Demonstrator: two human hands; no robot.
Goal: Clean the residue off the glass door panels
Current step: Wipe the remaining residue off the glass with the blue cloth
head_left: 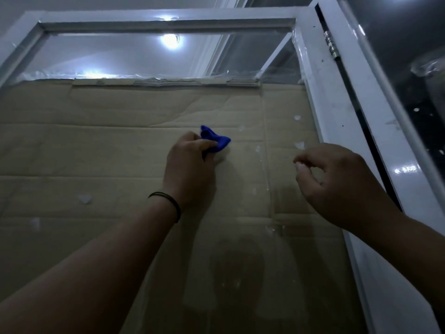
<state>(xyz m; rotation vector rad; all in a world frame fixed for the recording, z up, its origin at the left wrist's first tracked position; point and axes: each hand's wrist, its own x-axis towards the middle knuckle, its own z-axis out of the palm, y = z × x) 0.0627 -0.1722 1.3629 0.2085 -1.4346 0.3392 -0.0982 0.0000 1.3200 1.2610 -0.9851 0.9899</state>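
Head view, looking up at a white-framed glass door panel (284, 165) with brown corrugated cardboard (84, 145) behind the pane. We see the small, crumpled blue cloth (216, 138) bunched in the left hand (190, 165), whose fingers curl round it and press it against the glass near the middle of the panel; a thin black band (168, 203) circles that wrist. We judge the cloth soft, light and easily wadded, best held as here, balled in the fingers with a pad of fabric left proud to meet the pane. The glass itself we take to be rigid, smooth and breakable, so pressure should stay flat and moderate rather than pointed. Whitish flecks of residue (299, 145) dot the pane: several lie right of the cloth, two more low at the left. These we expect to be stuck fast, needing rubbing or picking. The left forearm reaches up from the lower left, wrist nearly straight, knuckles toward us. The right hand (337, 184) is raised near the right frame stile (337, 116), thumb and forefinger brought together just below one fleck; whether they pinch a scrap of residue or merely meet we cannot tell. A metal hinge (331, 45) shows at upper right.
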